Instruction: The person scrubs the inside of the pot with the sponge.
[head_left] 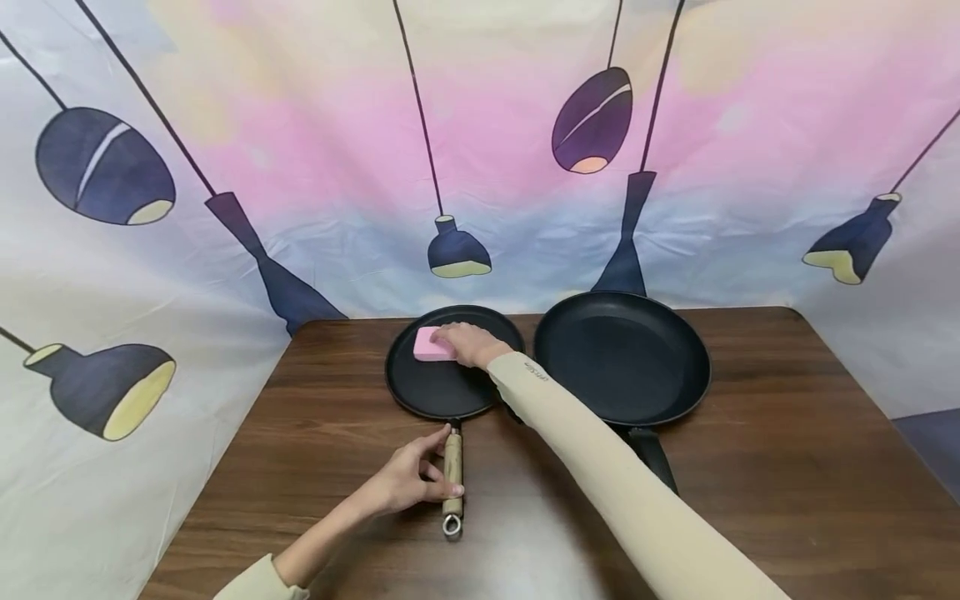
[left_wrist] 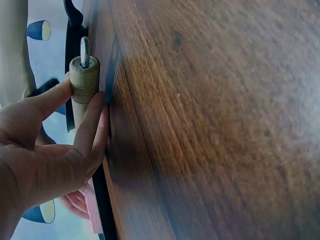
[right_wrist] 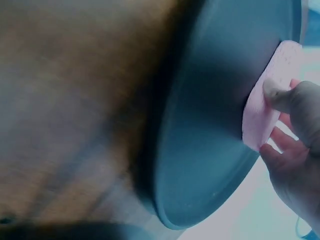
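A flat black pan (head_left: 420, 392) with a wooden handle (head_left: 453, 454) lies on the table, its handle toward me. My left hand (head_left: 408, 475) grips that handle from the left, thumb near the metal ring end and fingers along its side. In the left wrist view the handle (left_wrist: 84, 90) sits between thumb and fingers. My right hand (head_left: 472, 343) holds a pink sponge (head_left: 431, 344) down on the pan's surface, left of its middle. The right wrist view shows thumb and fingers pinching the sponge (right_wrist: 265, 105) against the dark pan (right_wrist: 210, 125).
A larger, deeper black frying pan (head_left: 622, 358) stands right beside the flat one, its black handle (head_left: 652, 458) partly behind my right sleeve (head_left: 585, 450). The brown wooden table (head_left: 787, 467) ends at a cloth backdrop (head_left: 315, 125) printed with hanging lamps.
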